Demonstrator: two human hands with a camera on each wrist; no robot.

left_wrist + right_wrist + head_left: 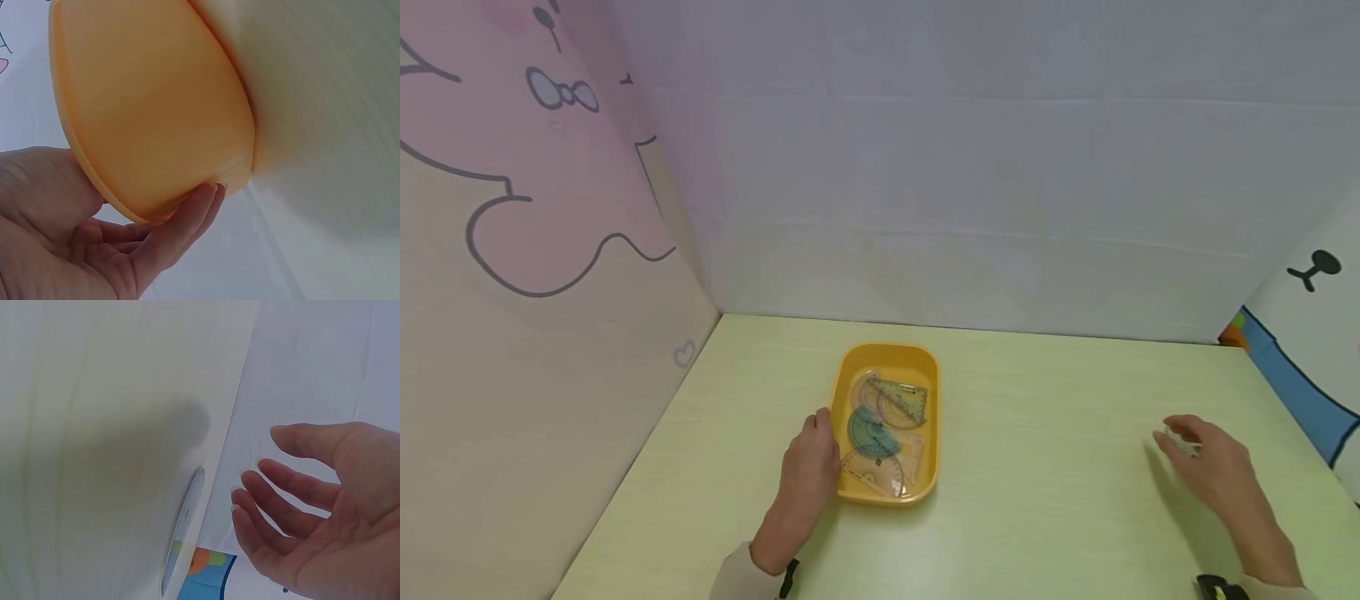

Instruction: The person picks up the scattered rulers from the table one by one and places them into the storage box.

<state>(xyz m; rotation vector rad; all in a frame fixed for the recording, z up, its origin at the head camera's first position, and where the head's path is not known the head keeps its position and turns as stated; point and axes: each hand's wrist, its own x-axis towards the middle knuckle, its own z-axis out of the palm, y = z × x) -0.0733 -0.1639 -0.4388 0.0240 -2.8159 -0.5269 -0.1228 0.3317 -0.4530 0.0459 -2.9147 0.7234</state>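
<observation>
My left hand [811,462] grips the left rim of a yellow plastic tray [934,417], with fingers against its outer wall in the left wrist view. In the tray lie a teal protractor [871,433], clear protractors [880,472] and a greenish set square [910,398], overlapping one another. Far to the right, my right hand [1213,462] is over the table, fingers loosely bent and apart. Beyond its fingertips, the right wrist view shows a thin, see-through piece with a curved edge [182,531], seen nearly edge-on against the table.
A pale yellow-green wood-grain table [1037,467] spans the space between the hands. White sheeting [970,183] rises behind its back edge. Panels with cartoon drawings stand at the left [550,350] and right [1300,367].
</observation>
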